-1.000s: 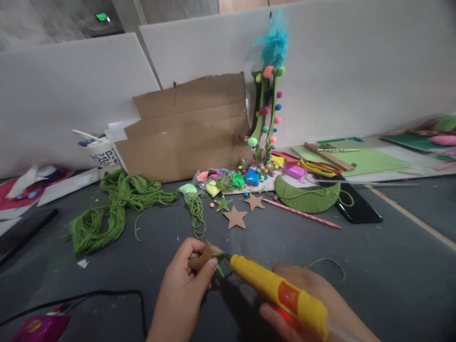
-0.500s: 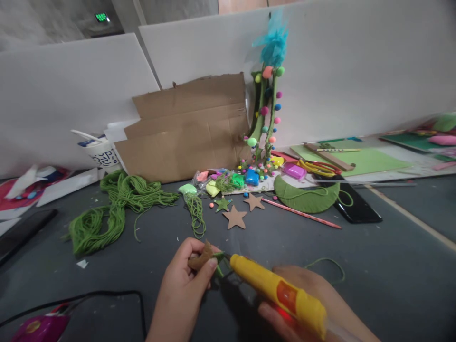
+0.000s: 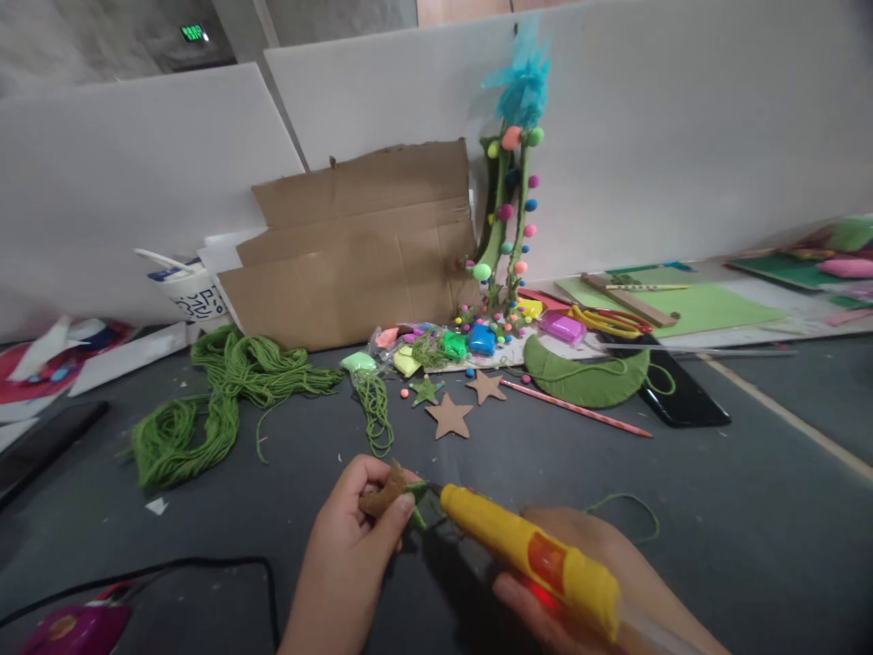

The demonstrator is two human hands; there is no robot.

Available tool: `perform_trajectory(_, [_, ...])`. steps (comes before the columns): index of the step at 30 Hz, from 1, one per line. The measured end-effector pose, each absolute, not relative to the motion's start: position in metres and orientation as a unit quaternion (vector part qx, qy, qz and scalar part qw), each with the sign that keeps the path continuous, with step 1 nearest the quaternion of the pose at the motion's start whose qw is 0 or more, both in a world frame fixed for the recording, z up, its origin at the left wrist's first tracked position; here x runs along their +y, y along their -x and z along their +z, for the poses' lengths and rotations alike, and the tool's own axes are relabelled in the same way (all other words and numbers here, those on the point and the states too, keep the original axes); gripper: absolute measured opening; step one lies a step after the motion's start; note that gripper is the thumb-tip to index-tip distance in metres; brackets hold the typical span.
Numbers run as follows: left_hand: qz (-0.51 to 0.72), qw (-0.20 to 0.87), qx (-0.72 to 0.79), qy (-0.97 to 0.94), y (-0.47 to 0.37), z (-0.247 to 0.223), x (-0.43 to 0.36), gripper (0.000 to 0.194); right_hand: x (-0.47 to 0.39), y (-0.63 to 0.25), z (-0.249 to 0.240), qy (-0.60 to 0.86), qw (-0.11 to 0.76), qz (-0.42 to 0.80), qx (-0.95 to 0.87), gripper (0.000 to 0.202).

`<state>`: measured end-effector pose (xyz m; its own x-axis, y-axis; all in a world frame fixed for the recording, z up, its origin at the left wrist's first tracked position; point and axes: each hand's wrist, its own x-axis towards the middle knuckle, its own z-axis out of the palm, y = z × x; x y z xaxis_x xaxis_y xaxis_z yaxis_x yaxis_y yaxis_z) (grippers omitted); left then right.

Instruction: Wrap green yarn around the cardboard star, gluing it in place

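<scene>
Near the bottom centre, my left hand pinches a small brown cardboard piece with green yarn on its right side. My right hand is wrapped round a yellow glue gun, whose dark nozzle meets or nearly meets the yarn-covered part. A red light glows under the gun. Two cardboard stars and a smaller green star lie flat beyond my hands. A thin yarn strand curves out to the right of my right hand.
Green yarn is heaped at the left. A green crescent, a striped pencil and a black phone lie at the right. Cardboard and a pompom-trimmed decoration stand behind. A black cable crosses the lower left.
The glue gun and my right hand have shifted very slightly left. My left hand keeps its hold on the cardboard piece.
</scene>
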<state>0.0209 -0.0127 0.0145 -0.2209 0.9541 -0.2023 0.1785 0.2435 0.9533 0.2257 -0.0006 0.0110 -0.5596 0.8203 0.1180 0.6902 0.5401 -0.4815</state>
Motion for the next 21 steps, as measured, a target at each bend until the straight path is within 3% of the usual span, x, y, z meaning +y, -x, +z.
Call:
perform_trajectory(7, [0.436, 0.446, 0.650, -0.434, -0.022, 0.016, -0.013, 0.005, -0.001, -0.228, 0.020, 0.439, 0.163, 0.217, -0.857, 0.023])
perform_trajectory(21, [0.456, 0.450, 0.646, -0.415, -0.022, 0.018, -0.012, 0.008, -0.009, -0.231, 0.012, 0.463, 0.267, 0.198, -0.822, 0.021])
